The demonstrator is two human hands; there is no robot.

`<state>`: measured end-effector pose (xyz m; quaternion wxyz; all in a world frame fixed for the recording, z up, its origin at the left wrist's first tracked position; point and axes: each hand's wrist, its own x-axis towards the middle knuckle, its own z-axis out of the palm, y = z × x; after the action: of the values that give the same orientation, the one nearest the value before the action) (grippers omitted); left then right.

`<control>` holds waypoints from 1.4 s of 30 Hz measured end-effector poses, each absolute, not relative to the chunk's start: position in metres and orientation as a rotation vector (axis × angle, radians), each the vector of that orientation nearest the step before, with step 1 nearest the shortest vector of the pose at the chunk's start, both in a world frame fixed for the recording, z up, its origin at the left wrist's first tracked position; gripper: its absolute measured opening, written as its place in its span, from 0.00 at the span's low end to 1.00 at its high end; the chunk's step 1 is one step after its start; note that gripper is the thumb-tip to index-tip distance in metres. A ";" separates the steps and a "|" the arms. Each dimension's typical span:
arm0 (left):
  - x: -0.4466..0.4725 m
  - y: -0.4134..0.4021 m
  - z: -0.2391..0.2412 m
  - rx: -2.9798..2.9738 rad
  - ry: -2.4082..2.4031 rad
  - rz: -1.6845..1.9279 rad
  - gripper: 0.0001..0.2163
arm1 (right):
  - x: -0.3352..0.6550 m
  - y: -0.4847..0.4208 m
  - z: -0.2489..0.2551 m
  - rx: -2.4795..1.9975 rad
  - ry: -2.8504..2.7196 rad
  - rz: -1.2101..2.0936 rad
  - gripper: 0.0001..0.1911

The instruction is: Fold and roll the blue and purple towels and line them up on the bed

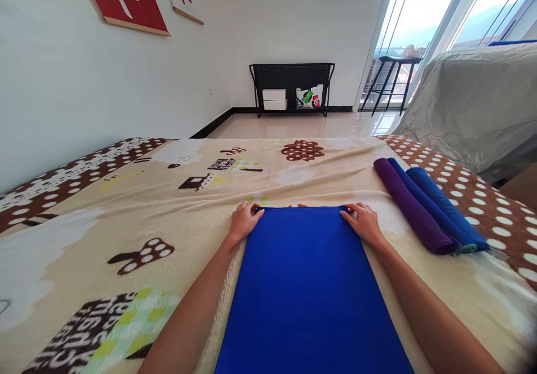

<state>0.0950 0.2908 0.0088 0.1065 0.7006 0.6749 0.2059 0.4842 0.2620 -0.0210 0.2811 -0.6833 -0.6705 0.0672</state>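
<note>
A bright blue cloth lies flat and lengthwise on a cream patterned blanket, reaching from the bottom edge of the view to mid-frame. My left hand pinches the cloth's far left corner, fingers curled on the edge. My right hand grips the far right corner the same way. Both forearms run along the cloth's long sides.
Right of the cloth lie three rolled cloths side by side: a purple roll and two blue rolls. Beyond the blanket are a tiled floor, a black rack with boxes, a black stool and a grey-covered bulky object.
</note>
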 end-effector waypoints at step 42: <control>0.128 0.250 0.005 2.374 1.926 0.454 0.26 | 0.433 0.244 -0.014 -1.795 -2.092 0.089 0.35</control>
<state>0.1285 0.2500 0.0048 0.0255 0.7679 0.6230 0.1469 0.4326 0.2435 -0.0144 0.1906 -0.6388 -0.7447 0.0317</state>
